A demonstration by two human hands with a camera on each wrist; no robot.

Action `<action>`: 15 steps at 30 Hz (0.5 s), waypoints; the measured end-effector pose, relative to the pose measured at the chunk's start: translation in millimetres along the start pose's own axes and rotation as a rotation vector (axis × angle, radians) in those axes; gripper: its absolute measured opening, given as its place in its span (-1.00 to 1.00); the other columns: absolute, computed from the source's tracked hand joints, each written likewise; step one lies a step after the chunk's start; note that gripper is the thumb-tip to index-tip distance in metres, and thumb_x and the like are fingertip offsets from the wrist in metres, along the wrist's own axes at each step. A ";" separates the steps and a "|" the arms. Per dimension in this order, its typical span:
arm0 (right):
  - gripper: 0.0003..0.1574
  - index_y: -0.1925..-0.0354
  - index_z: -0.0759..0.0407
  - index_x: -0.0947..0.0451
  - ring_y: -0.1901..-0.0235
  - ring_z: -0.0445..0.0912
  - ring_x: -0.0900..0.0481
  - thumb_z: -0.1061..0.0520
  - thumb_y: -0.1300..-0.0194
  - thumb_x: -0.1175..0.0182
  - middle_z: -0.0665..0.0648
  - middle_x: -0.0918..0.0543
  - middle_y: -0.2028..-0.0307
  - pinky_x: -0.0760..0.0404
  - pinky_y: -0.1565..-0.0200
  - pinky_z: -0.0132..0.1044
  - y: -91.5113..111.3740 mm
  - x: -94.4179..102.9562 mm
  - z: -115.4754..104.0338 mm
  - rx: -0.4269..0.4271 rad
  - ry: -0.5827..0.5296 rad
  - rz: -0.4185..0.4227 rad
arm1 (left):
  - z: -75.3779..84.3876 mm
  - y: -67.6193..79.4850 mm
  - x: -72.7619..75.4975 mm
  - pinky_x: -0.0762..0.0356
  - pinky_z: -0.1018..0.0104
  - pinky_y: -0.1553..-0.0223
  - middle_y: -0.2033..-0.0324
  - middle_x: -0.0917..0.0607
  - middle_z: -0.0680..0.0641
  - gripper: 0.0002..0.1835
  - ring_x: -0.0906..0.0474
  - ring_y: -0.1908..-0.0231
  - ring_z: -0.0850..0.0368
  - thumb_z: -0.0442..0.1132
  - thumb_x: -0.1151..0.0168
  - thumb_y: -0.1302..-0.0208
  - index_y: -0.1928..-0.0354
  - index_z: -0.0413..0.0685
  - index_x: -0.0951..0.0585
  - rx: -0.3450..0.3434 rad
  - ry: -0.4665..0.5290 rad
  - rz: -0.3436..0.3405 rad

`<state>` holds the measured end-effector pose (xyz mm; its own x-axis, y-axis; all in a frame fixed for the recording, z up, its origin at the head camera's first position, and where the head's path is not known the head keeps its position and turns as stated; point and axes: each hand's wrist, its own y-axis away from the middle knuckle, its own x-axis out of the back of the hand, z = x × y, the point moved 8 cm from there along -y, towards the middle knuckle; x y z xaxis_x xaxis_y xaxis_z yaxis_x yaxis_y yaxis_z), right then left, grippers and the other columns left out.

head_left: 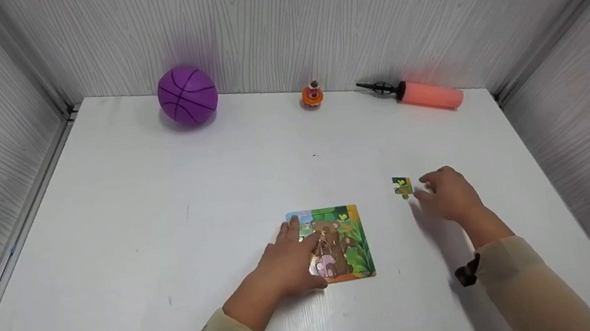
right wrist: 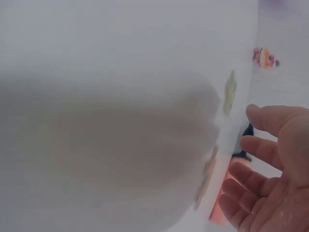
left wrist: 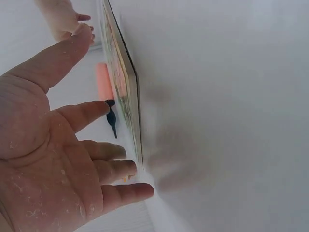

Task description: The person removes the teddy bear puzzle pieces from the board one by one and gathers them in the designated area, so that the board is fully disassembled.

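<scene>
On the white bench (head_left: 105, 237), the near puzzle (head_left: 339, 250) is part-covered by a spread, empty left hand (head_left: 289, 264), with the piece (head_left: 405, 186) right of it seemingly reached for by a half-open, empty right hand (head_left: 451, 195), a pinch being needed next.

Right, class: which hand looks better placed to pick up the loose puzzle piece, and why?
Probably the right hand: it is close beside the loose puzzle piece. The left hand is farther off, over the bear puzzle.

The left hand (head_left: 287, 264) is held with fingers spread; the right hand (head_left: 448, 196), fingers loosely bent, is held nearer the right edge of the table (head_left: 236, 169).
</scene>
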<state>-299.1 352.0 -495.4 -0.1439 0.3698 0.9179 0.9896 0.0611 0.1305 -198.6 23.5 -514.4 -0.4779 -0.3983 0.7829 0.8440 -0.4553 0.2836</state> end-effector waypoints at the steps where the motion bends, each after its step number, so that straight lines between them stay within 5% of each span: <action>1: -0.42 -0.26 0.41 -0.61 -0.08 0.30 -0.59 0.01 -0.51 -0.26 0.47 -0.58 -0.11 -0.55 -0.10 0.24 -0.2 -1.0 -6.6 0.012 -0.012 0.006 | -0.8 1.5 0.4 -0.21 -0.42 -0.41 -0.62 0.01 -0.47 0.00 0.12 -0.61 -0.43 0.09 -0.61 -0.17 -0.60 -0.02 -0.37 0.012 -0.005 0.003; 8: -0.52 -0.17 0.30 -0.69 0.06 0.14 -0.68 -0.02 -0.49 -0.33 0.28 -0.72 0.01 -0.64 0.04 0.09 2.5 -21.4 -69.5 0.102 -0.101 0.008 | 5.5 10.4 -8.1 -0.36 -0.45 -0.28 -0.58 -0.02 -0.56 0.02 0.05 -0.56 -0.55 0.14 -0.62 -0.11 -0.58 0.02 -0.39 0.035 -0.085 -0.028; 15: -0.76 0.13 0.16 -0.79 0.28 -0.07 -0.62 0.01 -0.45 -0.37 0.05 -0.74 0.24 -0.66 0.23 -0.11 6.9 -62.0 -134.0 0.138 -0.208 -0.136 | 11.0 8.9 -15.4 -0.33 -0.41 -0.33 -0.59 0.01 -0.55 0.03 0.09 -0.55 -0.61 0.23 -0.59 -0.09 -0.58 0.10 -0.42 0.050 -0.144 -0.045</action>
<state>-282.3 205.3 -501.2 -0.2879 0.5312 0.7968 0.9527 0.2433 0.1821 -181.1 34.4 -517.9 -0.4789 -0.2585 0.8390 0.8352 -0.4287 0.3446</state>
